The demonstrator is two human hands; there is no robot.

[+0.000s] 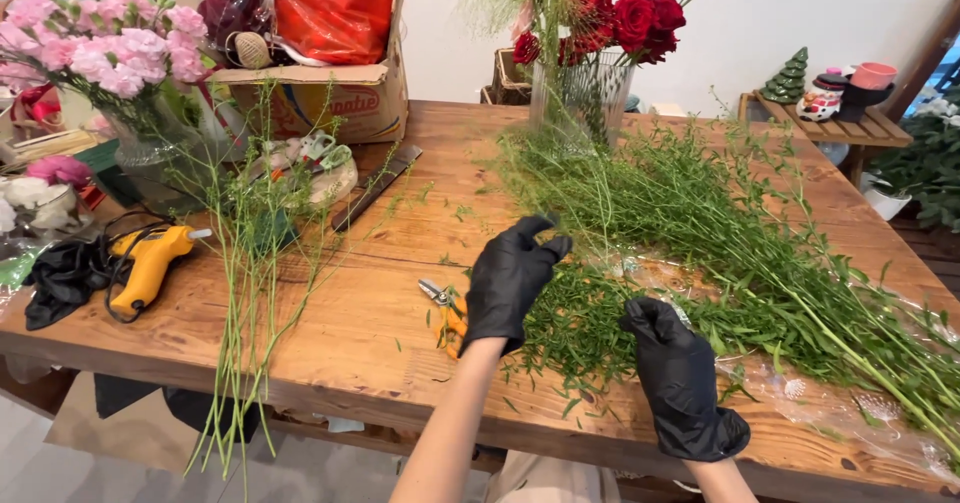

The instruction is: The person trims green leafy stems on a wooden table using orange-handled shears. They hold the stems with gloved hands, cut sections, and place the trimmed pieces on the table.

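Two hands in matte black gloves hover over a knotty, varnished wooden bench. The left hand is raised, thumb and forefinger pressed together on a thin green sprig that is barely visible against the greenery. The right hand curls loosely, fingers bent, resting on the heap of feathery leafy stems that sprawls across crinkled clear wrap toward the bench's right edge. Small orange-handled snips lie just left of the left hand. Farther left, a bundle of bare, wiry stripped stems overhangs the front edge, beside a yellow glue gun. A ribbed glass vase of red roses stands at the back. Bare planks show between the snips and the stripped stems.
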